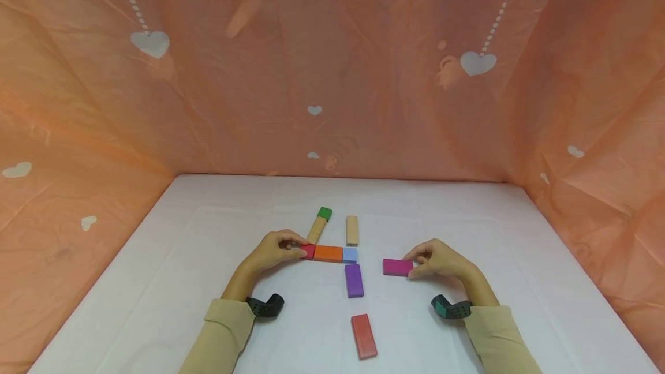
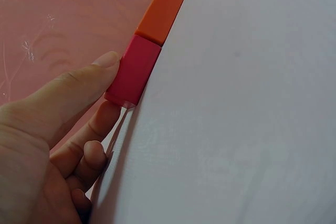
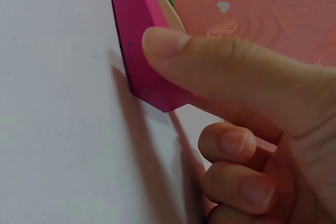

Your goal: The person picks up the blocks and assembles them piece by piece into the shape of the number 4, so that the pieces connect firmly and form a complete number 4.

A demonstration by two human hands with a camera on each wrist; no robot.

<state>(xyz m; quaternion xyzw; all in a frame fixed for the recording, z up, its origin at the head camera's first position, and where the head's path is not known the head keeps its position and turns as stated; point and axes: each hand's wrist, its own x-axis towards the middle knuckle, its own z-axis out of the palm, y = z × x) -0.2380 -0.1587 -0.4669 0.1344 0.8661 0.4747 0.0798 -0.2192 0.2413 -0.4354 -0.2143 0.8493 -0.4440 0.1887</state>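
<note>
My left hand pinches a crimson block between thumb and finger. That block sits end to end with an orange block, and a light blue block closes the row on the right. With thumb and fingers my right hand grips a magenta block, to the right of the row. In the right wrist view the thumb lies across the magenta block, and its shadow falls on the white surface beside it.
Behind the row stretch a slanted wooden block topped by a green block and another wooden block. A purple block lies just in front, a red block nearer. An orange heart-print cloth borders the white table.
</note>
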